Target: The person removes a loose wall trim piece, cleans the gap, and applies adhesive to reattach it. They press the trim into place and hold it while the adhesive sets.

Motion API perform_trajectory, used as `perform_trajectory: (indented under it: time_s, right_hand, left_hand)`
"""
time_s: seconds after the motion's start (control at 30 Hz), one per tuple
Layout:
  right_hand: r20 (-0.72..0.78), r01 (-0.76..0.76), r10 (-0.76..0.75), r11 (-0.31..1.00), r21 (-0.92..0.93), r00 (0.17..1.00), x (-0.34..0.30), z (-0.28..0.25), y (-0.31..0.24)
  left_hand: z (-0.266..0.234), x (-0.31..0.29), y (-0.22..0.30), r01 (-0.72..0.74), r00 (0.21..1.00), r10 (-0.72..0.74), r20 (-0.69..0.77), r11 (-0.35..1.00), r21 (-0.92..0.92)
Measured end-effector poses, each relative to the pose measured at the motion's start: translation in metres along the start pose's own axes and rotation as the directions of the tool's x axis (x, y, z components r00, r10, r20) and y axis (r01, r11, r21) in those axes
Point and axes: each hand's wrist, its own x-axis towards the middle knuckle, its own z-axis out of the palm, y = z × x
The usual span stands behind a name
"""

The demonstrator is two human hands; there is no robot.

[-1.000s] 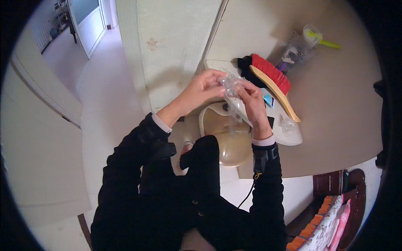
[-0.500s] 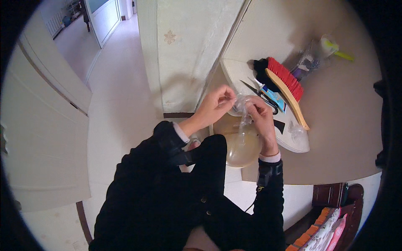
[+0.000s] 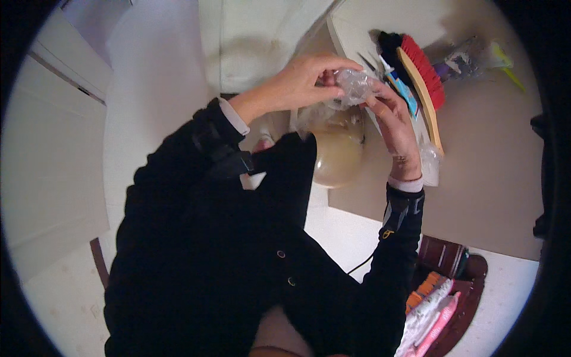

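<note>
Both my hands are raised together at the edge of the white shelf (image 3: 355,34). Between them is a crumpled sheet of thin clear plastic (image 3: 357,86), bunched up. My left hand (image 3: 303,82) pinches it from the left, its thumb below and the fingers above. My right hand (image 3: 395,122) grips its right side with bent fingers. Below the plastic sits a pale yellow, shiny rounded thing (image 3: 340,157); its kind is unclear, and clear film lies around its top.
On the shelf lie a brush (image 3: 425,83) with red bristles and a wooden handle, a blue-and-white tube (image 3: 403,92), and more clear plastic (image 3: 429,157). Beyond is a light green-handled thing (image 3: 510,70). Dark wooden furniture (image 3: 440,253) with pink and orange cushions stands at the lower right.
Both hands have moved up and away from me in the picture with the plastic, which is now more bunched between them. The view has shifted, so the shelf and furniture sit higher.
</note>
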Motion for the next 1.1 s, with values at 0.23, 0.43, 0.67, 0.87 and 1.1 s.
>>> perform_trajectory:
  time_s: [0.23, 0.43, 0.67, 0.87, 1.1]
  right_hand:
    - [-0.143, 0.074, -0.119, 0.954, -0.29, 0.983, 0.005, 0.021, 0.006]
    - [-0.096, 0.223, -0.325, 0.809, -0.544, 0.941, 0.003, 0.038, 0.005]
    - [-0.383, -0.033, -0.036, 0.984, -0.172, 0.923, -0.025, 0.01, -0.028]
    - [-0.203, 0.201, -0.326, 0.862, -0.466, 0.923, -0.026, 0.019, -0.014]
    - [-0.192, 0.265, -0.35, 0.893, -0.363, 0.917, -0.03, 0.032, 0.017]
  left_hand:
    - [0.034, -0.004, 0.001, 0.179, 0.974, -0.177, -0.143, 0.984, 0.003]
    - [0.027, -0.01, -0.006, 0.187, 0.89, -0.259, -0.376, 0.958, -0.217]
    - [-0.023, -0.026, -0.024, 0.282, 0.83, -0.281, -0.481, 0.957, -0.072]
    - [-0.018, -0.005, -0.014, 0.279, 0.918, -0.367, -0.148, 0.865, -0.417]
    - [0.026, -0.004, 0.002, 0.335, 0.942, -0.318, 0.107, 0.873, -0.354]
